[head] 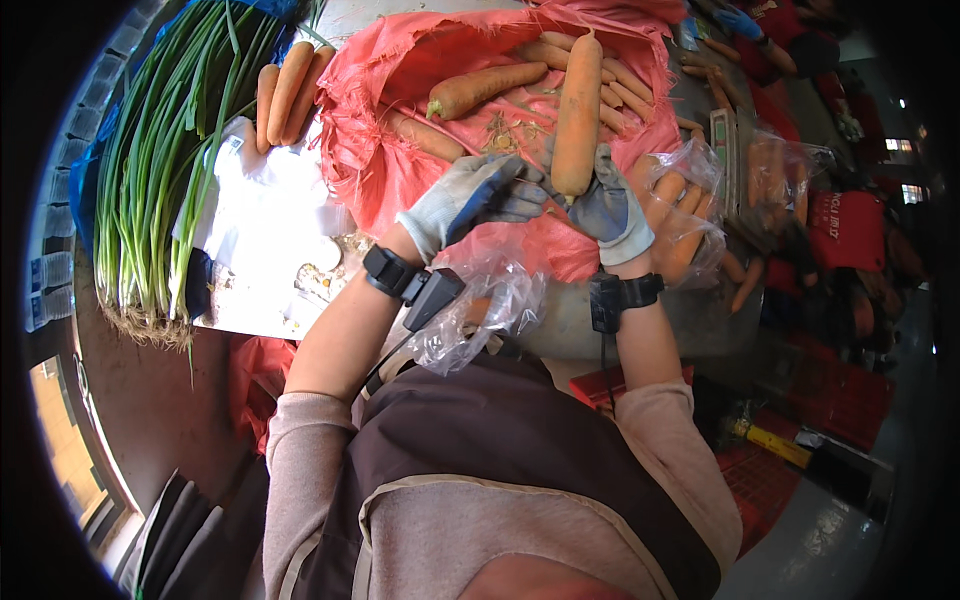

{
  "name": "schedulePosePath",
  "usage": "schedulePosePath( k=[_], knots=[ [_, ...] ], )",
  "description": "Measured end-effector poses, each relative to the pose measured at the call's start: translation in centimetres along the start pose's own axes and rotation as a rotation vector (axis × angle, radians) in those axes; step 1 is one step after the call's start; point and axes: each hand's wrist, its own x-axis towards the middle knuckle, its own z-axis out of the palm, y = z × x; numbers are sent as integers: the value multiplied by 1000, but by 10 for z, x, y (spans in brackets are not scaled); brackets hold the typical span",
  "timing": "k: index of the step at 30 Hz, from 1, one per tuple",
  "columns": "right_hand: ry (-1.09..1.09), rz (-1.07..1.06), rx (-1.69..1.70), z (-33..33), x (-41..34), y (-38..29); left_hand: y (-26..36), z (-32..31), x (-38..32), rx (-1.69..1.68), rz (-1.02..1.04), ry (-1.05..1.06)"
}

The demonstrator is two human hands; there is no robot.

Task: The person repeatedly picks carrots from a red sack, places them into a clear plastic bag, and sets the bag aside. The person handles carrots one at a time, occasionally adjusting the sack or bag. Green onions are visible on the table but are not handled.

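A large carrot (577,112) stands out over an opened red woven sack (360,67), its tip pointing up the picture. My right hand (611,199), in a grey and blue work glove, holds its lower end. My left hand (480,195), gloved alike, is just left of that end, fingers stretched towards it and nothing seen in its grasp. Inside the sack lie another carrot (487,86), one partly covered carrot (424,136) and several more at the upper right. A clear plastic bag (487,315) rests at the table edge below my left hand.
Spring onions (165,165) lie on blue plastic at the left, beside several carrots (289,94). Bagged carrots (682,217) sit right of the sack, near a scale-like metal frame (724,161). Red crates (757,480) stand at lower right. Co-workers in red, one with a blue glove (739,22), are at right.
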Motion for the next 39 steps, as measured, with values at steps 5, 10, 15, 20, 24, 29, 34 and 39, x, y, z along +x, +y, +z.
schedulePosePath(
  k=[5,10,15,20,24,29,34,39],
  knots=[
    [25,-19,-44,-5,14,14,-16,3,2,-86,98,80],
    [7,-204,-318,1,18,18,-15,-2,-1,-111,127,228],
    [149,-292,-537,31,14,33,-20,-3,5,-304,84,119],
    [237,-388,-733,56,5,16,-7,-2,-1,-13,260,195],
    [202,-168,-404,31,0,-36,7,19,-10,345,492,332],
    [556,98,-282,-22,1,-10,6,48,-12,522,663,365],
    [496,173,-355,-28,-8,24,4,52,-17,572,627,300],
    [156,306,-174,-42,-5,14,4,51,-21,567,672,247]
  ],
)
